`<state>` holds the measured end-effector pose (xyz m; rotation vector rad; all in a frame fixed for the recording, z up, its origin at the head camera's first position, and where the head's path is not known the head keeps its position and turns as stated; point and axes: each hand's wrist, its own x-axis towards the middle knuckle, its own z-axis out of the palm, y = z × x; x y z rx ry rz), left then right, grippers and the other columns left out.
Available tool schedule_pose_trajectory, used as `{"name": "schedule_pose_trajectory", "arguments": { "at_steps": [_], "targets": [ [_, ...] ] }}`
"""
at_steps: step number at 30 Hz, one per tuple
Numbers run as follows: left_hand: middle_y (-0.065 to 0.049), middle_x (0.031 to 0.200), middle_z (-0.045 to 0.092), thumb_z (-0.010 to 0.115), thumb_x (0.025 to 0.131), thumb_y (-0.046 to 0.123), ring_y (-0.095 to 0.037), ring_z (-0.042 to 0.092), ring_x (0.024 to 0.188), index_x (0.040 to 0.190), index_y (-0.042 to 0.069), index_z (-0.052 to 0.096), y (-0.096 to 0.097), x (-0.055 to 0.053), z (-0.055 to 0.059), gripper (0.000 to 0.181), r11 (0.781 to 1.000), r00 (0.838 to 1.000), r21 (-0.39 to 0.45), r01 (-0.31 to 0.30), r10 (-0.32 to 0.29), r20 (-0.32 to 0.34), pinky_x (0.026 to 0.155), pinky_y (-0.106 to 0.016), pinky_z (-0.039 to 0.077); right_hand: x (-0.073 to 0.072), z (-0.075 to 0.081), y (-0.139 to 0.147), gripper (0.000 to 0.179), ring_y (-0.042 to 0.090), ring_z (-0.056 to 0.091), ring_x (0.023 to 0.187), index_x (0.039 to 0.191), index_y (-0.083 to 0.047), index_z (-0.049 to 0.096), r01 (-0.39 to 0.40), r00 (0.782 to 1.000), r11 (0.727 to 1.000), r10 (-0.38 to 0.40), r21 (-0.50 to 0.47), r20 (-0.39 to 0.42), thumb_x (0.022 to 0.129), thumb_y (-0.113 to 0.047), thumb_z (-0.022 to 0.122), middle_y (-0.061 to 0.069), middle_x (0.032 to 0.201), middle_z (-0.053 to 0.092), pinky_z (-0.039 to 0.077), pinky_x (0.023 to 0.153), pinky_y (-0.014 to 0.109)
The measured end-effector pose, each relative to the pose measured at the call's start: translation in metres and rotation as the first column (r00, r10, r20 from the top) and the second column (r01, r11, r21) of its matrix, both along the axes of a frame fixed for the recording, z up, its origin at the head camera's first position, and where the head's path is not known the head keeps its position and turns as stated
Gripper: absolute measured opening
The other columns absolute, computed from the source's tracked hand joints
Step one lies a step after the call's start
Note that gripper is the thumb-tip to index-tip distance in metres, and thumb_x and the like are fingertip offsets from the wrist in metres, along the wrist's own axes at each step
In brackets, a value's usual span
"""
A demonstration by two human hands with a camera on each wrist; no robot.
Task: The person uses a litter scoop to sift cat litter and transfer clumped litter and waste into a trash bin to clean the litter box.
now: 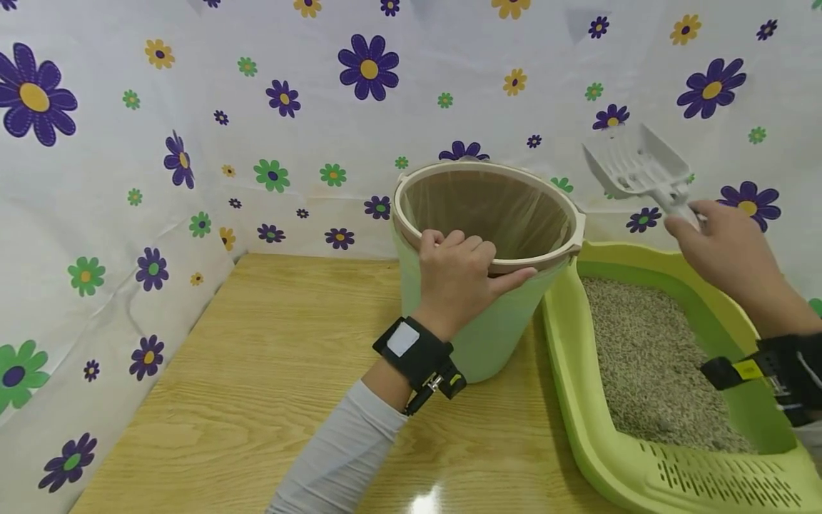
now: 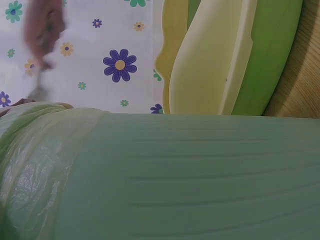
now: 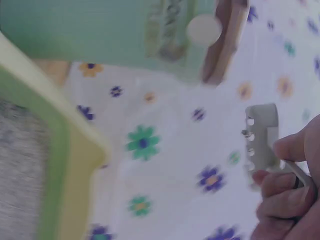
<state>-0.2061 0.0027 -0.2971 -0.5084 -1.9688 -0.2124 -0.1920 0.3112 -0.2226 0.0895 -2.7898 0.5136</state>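
My left hand (image 1: pixel 457 275) grips the near rim of a light green trash bin (image 1: pixel 481 346), fingers over the edge and thumb along the outside. A thin clear bag (image 1: pixel 546 214) lines the bin under its beige rim ring (image 1: pixel 565 187). In my right hand (image 1: pixel 735 250) is the handle of a grey slotted litter scoop (image 1: pixel 664 160), raised above the back of the litter box and right of the bin. A few small specks show on the scoop; in the right wrist view the scoop (image 3: pixel 261 145) is seen from the side. The left wrist view hides the left fingers.
A lime green litter box (image 1: pixel 571 371) with grey-brown litter (image 1: pixel 648 357) stands close to the bin's right side. Both are on a wood-grain table (image 1: pixel 257 371). A flower-printed white sheet (image 1: pixel 289 135) hangs behind and at the left.
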Motion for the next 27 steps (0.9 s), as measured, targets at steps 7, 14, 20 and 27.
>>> {"name": "schedule_pose_trajectory", "arguments": {
  "at_steps": [7, 14, 20, 27],
  "targets": [
    [0.008, 0.048, 0.043, 0.051, 0.075, 0.078, -0.012, 0.045, 0.051, 0.050, 0.020, 0.041, 0.001, -0.001, 0.001, 0.064, 1.000, 1.000, -0.001, -0.004, 0.004, -0.005, 0.069, -0.038, 0.036, -0.010, 0.021, -0.071, 0.022, 0.013, 0.019, 0.037, 0.078, -0.006, 0.042, -0.004, 0.759, 0.756, 0.429, 0.655, -0.490, 0.098, -0.015, 0.042, 0.002, 0.049, 0.030, 0.016, 0.037, 0.028],
    [0.008, 0.048, 0.044, 0.051, 0.075, 0.078, -0.012, 0.045, 0.052, 0.050, 0.020, 0.042, 0.003, 0.000, -0.001, 0.063, 1.000, 1.000, -0.001, 0.000, 0.000, 0.002, 0.069, -0.038, 0.036, -0.013, 0.018, -0.077, 0.016, 0.013, 0.019, 0.038, 0.082, -0.007, 0.045, -0.006, 0.811, 0.746, 0.394, 0.666, -0.434, 0.097, -0.015, 0.047, 0.002, 0.050, 0.031, 0.017, 0.039, 0.028],
    [0.008, 0.048, 0.043, 0.051, 0.074, 0.078, -0.012, 0.044, 0.052, 0.051, 0.020, 0.041, 0.003, 0.000, 0.000, 0.064, 1.000, 1.000, 0.002, -0.006, 0.006, -0.005, 0.069, -0.038, 0.036, -0.011, 0.030, -0.031, 0.034, 0.024, 0.037, 0.045, 0.117, -0.008, 0.051, 0.024, 0.989, 0.917, 0.037, 0.397, -0.146, 0.098, -0.035, 0.042, 0.010, 0.059, 0.047, 0.026, 0.040, 0.036],
    [0.007, 0.049, 0.045, 0.051, 0.075, 0.078, -0.012, 0.045, 0.053, 0.051, 0.020, 0.043, 0.000, 0.002, 0.001, 0.063, 1.000, 1.000, -0.012, -0.018, 0.018, 0.017, 0.071, -0.038, 0.037, -0.005, -0.014, 0.066, 0.038, 0.024, 0.040, 0.053, 0.100, 0.005, 0.048, 0.085, 0.986, 0.964, -0.118, 0.251, 0.118, 0.100, -0.032, 0.037, 0.014, 0.068, 0.045, 0.030, 0.046, 0.034]
  ]
}}
